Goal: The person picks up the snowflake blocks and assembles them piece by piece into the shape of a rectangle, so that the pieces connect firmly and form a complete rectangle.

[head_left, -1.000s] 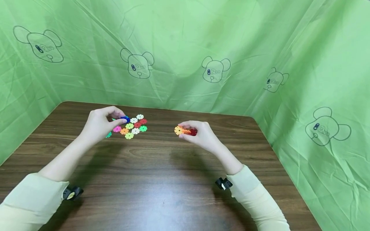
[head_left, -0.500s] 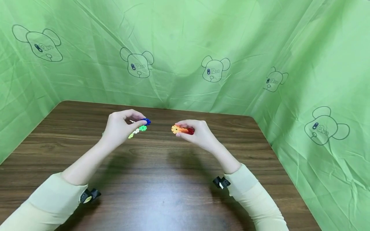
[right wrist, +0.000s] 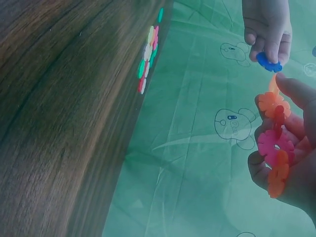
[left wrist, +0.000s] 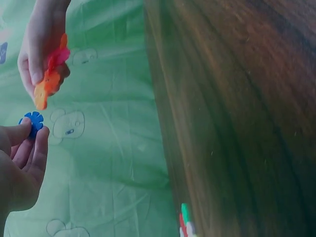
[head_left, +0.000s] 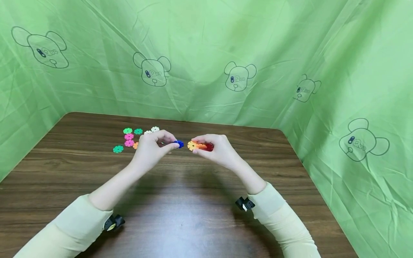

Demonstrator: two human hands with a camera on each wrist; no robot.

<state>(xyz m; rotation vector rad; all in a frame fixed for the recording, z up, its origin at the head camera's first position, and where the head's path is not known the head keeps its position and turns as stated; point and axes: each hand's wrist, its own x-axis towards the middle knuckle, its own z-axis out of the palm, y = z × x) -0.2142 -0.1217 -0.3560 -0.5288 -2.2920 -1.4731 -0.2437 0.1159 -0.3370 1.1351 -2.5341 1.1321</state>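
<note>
The left hand (head_left: pixel 151 148) pinches a blue, flower-shaped plastic disc (head_left: pixel 179 144) between its thumb and fingers. The blue disc pokes out past the fingertips, toward the other hand. The right hand (head_left: pixel 221 150) has its fingers curled round a chain of flower-shaped plastic discs (right wrist: pixel 267 145). Seen from the right wrist, the chain goes light orange, orange, red, pink, then orange again. The discs are stuck into each other, and some are turned sideways to the next one. The light orange end points at the blue disc. The two are close, but a small gap shows between them.

Both hands are up over a brown wood-grain table (head_left: pixel 264 161), and dark shadows fall on it. Past the left hand, and to its left, loose flower-shaped discs (head_left: pixel 129 137) lie flat on the table. There are green, pink and white ones, and an orange one peeks out from behind the hand. One green disc sits a little apart, nearer the person.

Each arm has a pale sleeve (head_left: pixel 277 215) with a small black camera (head_left: pixel 245 203) at the cuff. All around the table hangs a wrinkly green cloth (head_left: pixel 193 32). Round-eared animal heads (head_left: pixel 240 79) are drawn on it in dark lines.
</note>
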